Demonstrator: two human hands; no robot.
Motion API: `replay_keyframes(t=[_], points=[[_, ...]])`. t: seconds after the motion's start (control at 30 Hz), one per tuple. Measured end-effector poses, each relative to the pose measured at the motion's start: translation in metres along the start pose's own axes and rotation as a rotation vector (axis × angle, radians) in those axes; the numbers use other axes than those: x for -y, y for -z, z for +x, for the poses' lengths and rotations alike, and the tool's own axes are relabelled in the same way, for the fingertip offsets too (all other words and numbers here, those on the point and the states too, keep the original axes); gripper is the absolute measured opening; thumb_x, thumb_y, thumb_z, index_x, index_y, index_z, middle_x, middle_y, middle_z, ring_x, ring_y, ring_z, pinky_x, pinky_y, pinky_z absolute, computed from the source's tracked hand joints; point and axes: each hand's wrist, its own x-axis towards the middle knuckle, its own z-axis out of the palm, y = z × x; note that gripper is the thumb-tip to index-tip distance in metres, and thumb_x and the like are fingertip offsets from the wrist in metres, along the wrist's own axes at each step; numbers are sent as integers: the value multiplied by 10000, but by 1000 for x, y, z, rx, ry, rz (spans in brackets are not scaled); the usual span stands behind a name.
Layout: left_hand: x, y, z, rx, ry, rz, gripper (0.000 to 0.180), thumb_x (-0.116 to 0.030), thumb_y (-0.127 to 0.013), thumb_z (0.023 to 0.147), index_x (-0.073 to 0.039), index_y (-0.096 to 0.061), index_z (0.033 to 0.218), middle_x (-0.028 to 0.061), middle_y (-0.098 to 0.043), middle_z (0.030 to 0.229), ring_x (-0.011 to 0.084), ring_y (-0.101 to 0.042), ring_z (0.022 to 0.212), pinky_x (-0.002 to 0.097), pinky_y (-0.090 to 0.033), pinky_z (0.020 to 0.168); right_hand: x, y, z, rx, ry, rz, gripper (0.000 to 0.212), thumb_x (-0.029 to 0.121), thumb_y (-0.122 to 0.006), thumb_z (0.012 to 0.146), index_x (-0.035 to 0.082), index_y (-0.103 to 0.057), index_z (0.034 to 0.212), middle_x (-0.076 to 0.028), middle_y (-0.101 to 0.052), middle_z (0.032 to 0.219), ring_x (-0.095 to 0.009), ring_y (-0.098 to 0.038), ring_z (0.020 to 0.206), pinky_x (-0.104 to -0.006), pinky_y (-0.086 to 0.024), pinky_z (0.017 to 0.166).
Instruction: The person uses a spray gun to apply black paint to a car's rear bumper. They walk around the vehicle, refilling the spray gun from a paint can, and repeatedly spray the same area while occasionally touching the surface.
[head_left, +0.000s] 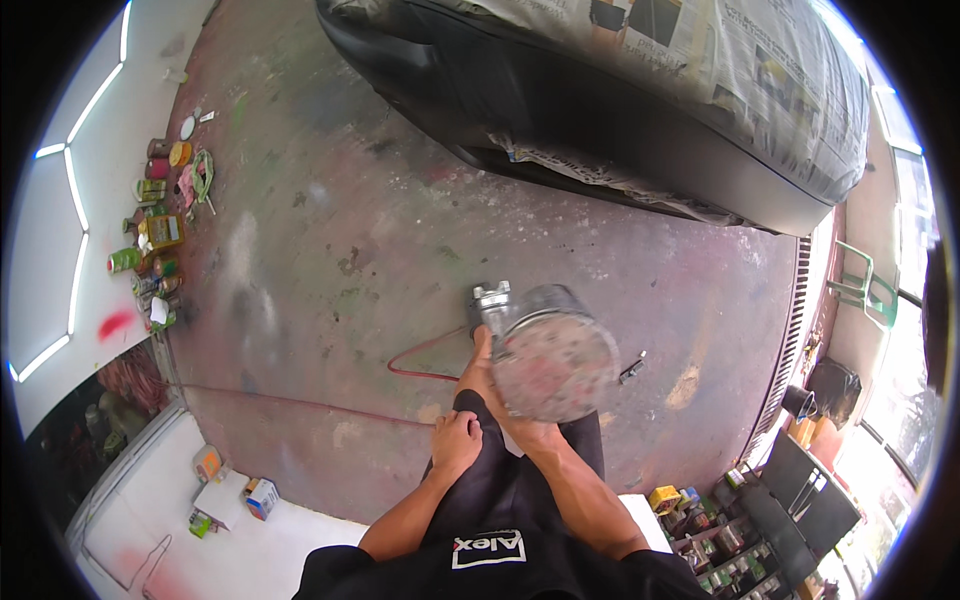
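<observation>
My right hand (533, 436) holds a spray gun (492, 303) up in front of my legs. Its round, paint-spotted cup (556, 366) faces up at me, slightly blurred, and covers most of that hand's fingers. Closed, my left hand (457, 441) rests at my left thigh, in dark trousers (500, 480). A thin red hose (310, 402) crosses the floor to beside the left hand; whether the fingers grip it, I cannot tell. A hose loop (420, 374) lies beyond my left leg.
A dark car body part (600, 130), partly masked with newspaper (700, 50), stands ahead. Cans and bottles (155, 232) line the left wall. A small dark object (633, 366) lies on the stained floor (320, 250). Crowded shelves (735, 545) stand lower right; a green chair (862, 285) is far right.
</observation>
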Motion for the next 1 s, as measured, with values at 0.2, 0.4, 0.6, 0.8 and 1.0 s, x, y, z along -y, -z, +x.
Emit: replay_keyframes(t=[0.2, 0.4, 0.6, 0.8, 1.0], points=[[31, -17, -17, -35, 160, -302, 221, -222, -702, 968, -80, -747, 1132, 174, -720, 1083, 397, -658, 1086, 514, -518, 982, 25, 22, 22, -270, -394, 572, 288, 190, -662, 1106, -14, -617, 1304, -59, -694, 1032, -113, -564, 737, -296, -481, 652], [56, 30, -28, -317, 132, -306, 437, -284, -704, 977, -52, -692, 1348, 233, -648, 1387, 443, -603, 1260, 518, -475, 1103, 39, 15, 13, -233, -428, 693, 273, 225, -649, 1119, -13, -644, 1252, -50, -681, 994, -115, -573, 801, -305, -495, 718], [123, 75, -4, -180, 235, -252, 643, -400, -694, 988, -74, -570, 1527, 237, -519, 1582, 500, -510, 1384, 559, -415, 1195, 68, -22, 35, -435, -532, 736, 292, 241, -666, 1116, -20, -617, 1234, -44, -638, 920, -116, -566, 802, -304, -482, 694], [191, 97, 45, 9, 394, 104, 709, -437, -710, 965, -79, -531, 1549, 183, -368, 1697, 524, -503, 1383, 581, -468, 1147, 106, -84, 93, -382, -743, 786, 287, 274, -651, 1125, -7, -635, 1182, -23, -634, 922, -106, -550, 823, -296, -473, 738], [264, 196, 101, 48, 397, -64, 669, -422, -718, 960, -63, -571, 1504, 211, -557, 1544, 499, -560, 1329, 541, -491, 1117, 179, -143, 191, -460, -678, 636, 336, 285, -665, 1117, -27, -643, 1240, -48, -685, 987, -126, -613, 885, -296, -507, 815]])
